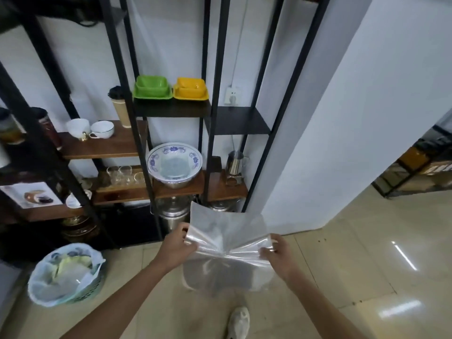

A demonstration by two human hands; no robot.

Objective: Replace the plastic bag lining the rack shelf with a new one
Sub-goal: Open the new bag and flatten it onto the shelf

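Clearly, I held the clear plastic bag (227, 243) stretched between my two hands, its long axis running from me toward the rack (137, 143) ahead. My left hand (177, 248) pinched one edge, fingers closed on the film; my right hand (276, 253) clenched the opposite edge. Beyond both hands, up and slightly left, sat the blue-patterned bowl (175, 162) on its wooden shelf (181, 189), nearer my left hand, I judged.
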